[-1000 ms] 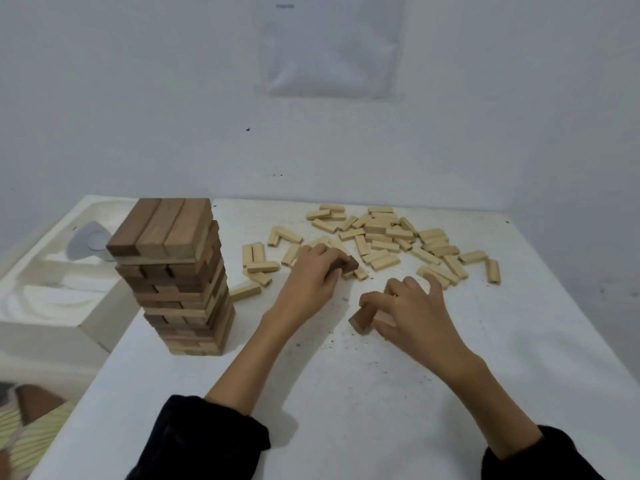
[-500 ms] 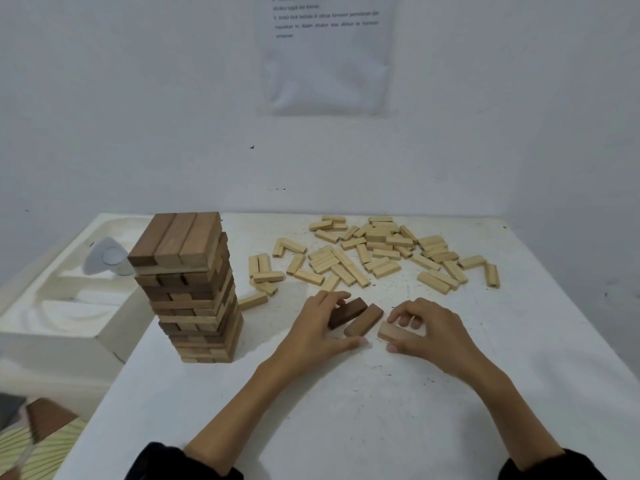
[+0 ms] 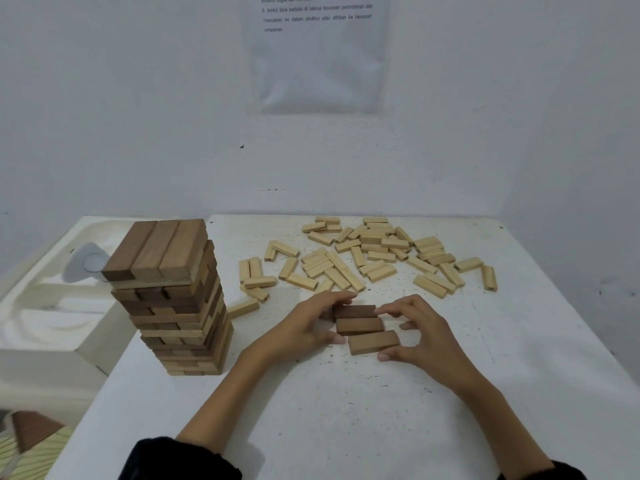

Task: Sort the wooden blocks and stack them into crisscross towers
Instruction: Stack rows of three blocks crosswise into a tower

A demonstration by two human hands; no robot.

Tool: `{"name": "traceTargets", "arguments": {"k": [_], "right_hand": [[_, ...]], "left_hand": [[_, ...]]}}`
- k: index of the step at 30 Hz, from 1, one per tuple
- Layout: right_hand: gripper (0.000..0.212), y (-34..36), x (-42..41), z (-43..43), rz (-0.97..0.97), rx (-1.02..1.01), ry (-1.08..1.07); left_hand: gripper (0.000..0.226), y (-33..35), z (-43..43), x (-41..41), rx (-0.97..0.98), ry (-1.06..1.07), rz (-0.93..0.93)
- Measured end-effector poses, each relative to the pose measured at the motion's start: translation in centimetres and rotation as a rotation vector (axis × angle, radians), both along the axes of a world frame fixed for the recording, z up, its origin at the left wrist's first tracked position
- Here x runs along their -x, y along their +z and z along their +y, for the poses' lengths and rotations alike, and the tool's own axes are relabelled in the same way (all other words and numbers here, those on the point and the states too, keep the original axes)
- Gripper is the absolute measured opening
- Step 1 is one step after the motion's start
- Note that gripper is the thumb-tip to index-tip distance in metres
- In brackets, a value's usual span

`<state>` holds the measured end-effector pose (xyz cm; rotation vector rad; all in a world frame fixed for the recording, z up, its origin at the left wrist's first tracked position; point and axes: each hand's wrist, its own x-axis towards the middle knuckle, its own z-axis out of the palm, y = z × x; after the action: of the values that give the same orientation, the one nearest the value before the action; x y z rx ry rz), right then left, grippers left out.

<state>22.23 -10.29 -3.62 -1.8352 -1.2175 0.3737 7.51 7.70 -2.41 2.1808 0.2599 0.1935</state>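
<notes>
Three dark wooden blocks (image 3: pixel 362 326) lie side by side on the white table (image 3: pixel 346 410), forming a flat row. My left hand (image 3: pixel 304 327) presses against their left ends and my right hand (image 3: pixel 420 332) against their right ends, so both hands squeeze the row together. A tall crisscross tower of dark blocks (image 3: pixel 176 296) stands at the left of the table. Behind my hands lies a scattered pile of several light wooden blocks (image 3: pixel 367 258).
A white moulded tray (image 3: pixel 45 306) with a grey disc sits left of the table, lower down. The wall with a taped paper sheet (image 3: pixel 315 53) is right behind the table. A striped cloth shows at the bottom left corner.
My hands drew the dark blocks nearer to me out of the light pile and lined the three up side by side. The view has tilted upward.
</notes>
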Motion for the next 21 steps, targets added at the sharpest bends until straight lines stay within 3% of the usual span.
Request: {"name": "traceTargets", "arguments": {"k": [3,6,9,12,16,19,21], "right_hand": [[0.077,-0.2,-0.4,0.0,-0.031,0.088,0.012],[0.078,-0.4,-0.3,0.8,-0.053,0.111,0.036],[0.073,-0.4,-0.1,1.6,-0.081,0.129,0.023],[0.084,-0.2,0.3,1.8,-0.108,0.161,0.001],[0.133,-0.1,0.6,0.6,-0.230,0.408,-0.003],[0.143,-0.2,1.2,-0.3,-0.346,0.573,0.018],[0.144,-0.2,1.7,-0.4,-0.370,0.614,0.035]], "left_hand": [[0.076,-0.2,0.1,0.5,0.006,-0.007,0.021],[0.091,-0.1,-0.6,0.5,0.025,0.009,0.029],[0.088,-0.3,-1.4,0.2,-0.006,0.035,-0.014],[0.084,0.1,-1.2,0.4,0.057,0.037,0.012],[0.109,0.5,-1.2,1.1,-0.285,0.003,0.205],[0.132,-0.2,-2.6,2.0,-0.470,0.029,0.358],[0.136,-0.7,-3.8,2.4,-0.520,0.030,0.392]]}}
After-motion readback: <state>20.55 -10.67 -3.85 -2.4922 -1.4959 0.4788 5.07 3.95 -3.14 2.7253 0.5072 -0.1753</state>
